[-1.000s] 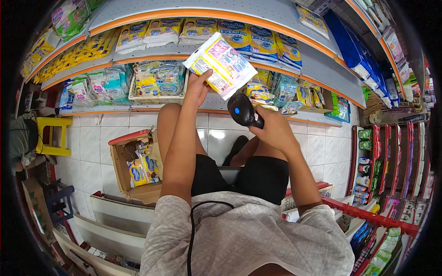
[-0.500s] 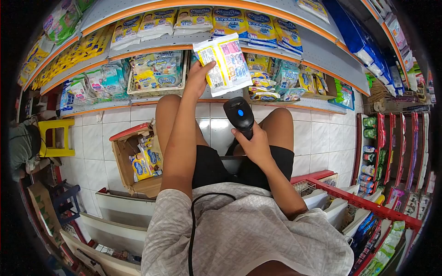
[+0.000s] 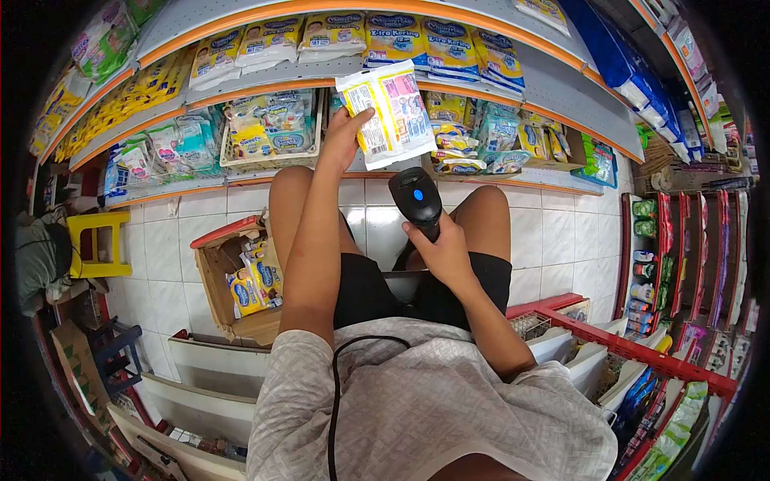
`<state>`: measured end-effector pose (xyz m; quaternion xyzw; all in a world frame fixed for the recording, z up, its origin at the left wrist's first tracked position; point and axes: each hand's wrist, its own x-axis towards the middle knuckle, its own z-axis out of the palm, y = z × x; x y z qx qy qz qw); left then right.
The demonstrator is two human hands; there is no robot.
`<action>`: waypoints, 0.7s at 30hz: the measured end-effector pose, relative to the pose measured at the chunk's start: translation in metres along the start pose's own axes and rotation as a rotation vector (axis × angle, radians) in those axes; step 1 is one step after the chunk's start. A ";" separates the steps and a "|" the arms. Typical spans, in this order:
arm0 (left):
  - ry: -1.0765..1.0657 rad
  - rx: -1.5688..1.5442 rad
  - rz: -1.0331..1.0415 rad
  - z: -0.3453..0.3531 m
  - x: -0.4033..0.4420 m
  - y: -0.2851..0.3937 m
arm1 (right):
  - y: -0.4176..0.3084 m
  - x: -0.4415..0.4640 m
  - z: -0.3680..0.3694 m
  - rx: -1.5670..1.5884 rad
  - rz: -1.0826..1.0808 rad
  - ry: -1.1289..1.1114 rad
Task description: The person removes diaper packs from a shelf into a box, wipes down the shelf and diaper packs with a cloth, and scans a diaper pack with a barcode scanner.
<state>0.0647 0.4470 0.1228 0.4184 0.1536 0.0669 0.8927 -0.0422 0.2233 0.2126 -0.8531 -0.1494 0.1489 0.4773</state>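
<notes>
My left hand (image 3: 345, 136) grips the left edge of a diaper pack (image 3: 389, 112), white and yellow with printed text and a barcode near its lower left. The pack is held up before the shelves, its printed back towards me. In my right hand (image 3: 437, 244) is a black barcode scanner (image 3: 415, 199) with a lit blue oval on top. The fingers wrap round its handle, and its head points up towards the pack's lower edge. A small gap shows between scanner and pack.
Diaper packs (image 3: 393, 40) line the orange-edged shelf ahead. Below stand a cream basket (image 3: 273, 156) and a cardboard box (image 3: 565, 167) of packs. An open carton (image 3: 220, 293) sits on the tiled floor at left, near a yellow stool (image 3: 98, 244). Red-framed racks (image 3: 642, 357) stand at right.
The hands, diaper pack and scanner keep nearly the same positions. The view has shifted very slightly.
</notes>
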 end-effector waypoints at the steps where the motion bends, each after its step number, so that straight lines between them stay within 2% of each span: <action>1: 0.001 0.000 -0.004 0.000 0.000 0.000 | -0.001 0.000 -0.001 0.003 -0.007 0.002; 17: 0.001 0.016 -0.020 -0.004 0.003 -0.003 | 0.006 0.003 0.000 -0.001 0.022 0.003; 21: -0.035 0.011 0.056 0.006 0.013 -0.006 | 0.009 0.013 -0.016 -0.054 0.044 0.032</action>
